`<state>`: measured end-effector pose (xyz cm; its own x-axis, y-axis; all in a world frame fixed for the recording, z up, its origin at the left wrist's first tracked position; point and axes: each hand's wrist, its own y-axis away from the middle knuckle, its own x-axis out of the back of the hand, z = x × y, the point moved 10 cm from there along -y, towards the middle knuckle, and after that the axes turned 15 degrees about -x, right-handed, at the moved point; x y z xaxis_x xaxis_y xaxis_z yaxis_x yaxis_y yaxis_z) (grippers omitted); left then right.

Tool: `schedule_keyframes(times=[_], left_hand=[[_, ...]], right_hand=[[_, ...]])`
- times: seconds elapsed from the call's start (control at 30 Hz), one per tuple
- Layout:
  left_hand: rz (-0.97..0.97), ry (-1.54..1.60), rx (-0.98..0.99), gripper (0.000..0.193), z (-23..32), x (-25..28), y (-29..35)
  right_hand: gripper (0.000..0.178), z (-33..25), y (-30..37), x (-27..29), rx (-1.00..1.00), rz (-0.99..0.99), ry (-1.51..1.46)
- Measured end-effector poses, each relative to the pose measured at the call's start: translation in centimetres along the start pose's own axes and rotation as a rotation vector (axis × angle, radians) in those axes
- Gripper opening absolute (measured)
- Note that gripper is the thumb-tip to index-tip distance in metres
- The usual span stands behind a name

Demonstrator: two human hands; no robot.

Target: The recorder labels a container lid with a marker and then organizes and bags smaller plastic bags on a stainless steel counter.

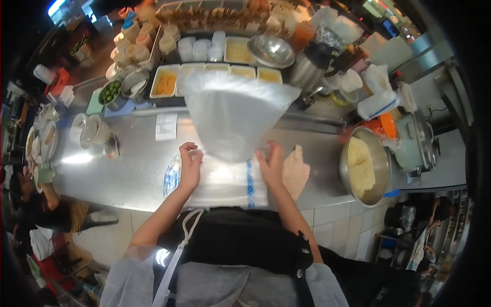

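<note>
A large clear plastic bag (235, 115) stands up from the counter in front of me, flared wide at its top and narrower between my hands. My left hand (190, 166) is closed with curled fingers at the bag's lower left edge. At the lower right edge, my right hand (271, 165) has its thumb against the plastic and its fingers bent. Beneath and between my wrists lies a flat stack of clear plastic bags (225, 181) with blue printing. Beside my right hand rests a beige piece of cloth or paper (295, 171).
A steel bowl (384, 174) of pale yellow dough-like food (361, 166) stands at right. Behind the counter edge are food containers (164, 82), a metal bowl (271, 51) and a steel jug (309, 66). A paper slip (166, 127) and white tubs (89, 130) lie left. Another person (51, 199) is far left.
</note>
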<state>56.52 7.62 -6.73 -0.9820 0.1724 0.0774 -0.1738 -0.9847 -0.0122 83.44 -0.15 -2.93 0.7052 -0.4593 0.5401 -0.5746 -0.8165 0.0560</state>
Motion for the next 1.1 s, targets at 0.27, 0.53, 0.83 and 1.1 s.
schedule_keyframes(times=[0.27, 0.53, 0.83, 1.1], left_hand=[[-0.49, -1.086, -0.552, 0.063, 2.7, -1.9, 5.9], [-0.652, -0.743, -0.691, 0.06, 7.4, -5.2, 6.8], [-1.046, -0.619, -0.481, 0.018, 9.5, -6.3, 4.6], [-0.895, -0.42, -0.459, 0.014, 11.9, -6.5, 3.4]], right_hand=[[0.031, -3.0, 6.6, -1.4, 0.398, 0.008, 0.645], [0.019, -6.4, 12.9, -1.3, 0.742, -0.193, 0.532], [0.025, 3.7, 4.8, 11.4, -0.144, 0.188, 0.085], [0.023, -0.3, 4.4, 10.0, 0.105, 0.098, 0.443]])
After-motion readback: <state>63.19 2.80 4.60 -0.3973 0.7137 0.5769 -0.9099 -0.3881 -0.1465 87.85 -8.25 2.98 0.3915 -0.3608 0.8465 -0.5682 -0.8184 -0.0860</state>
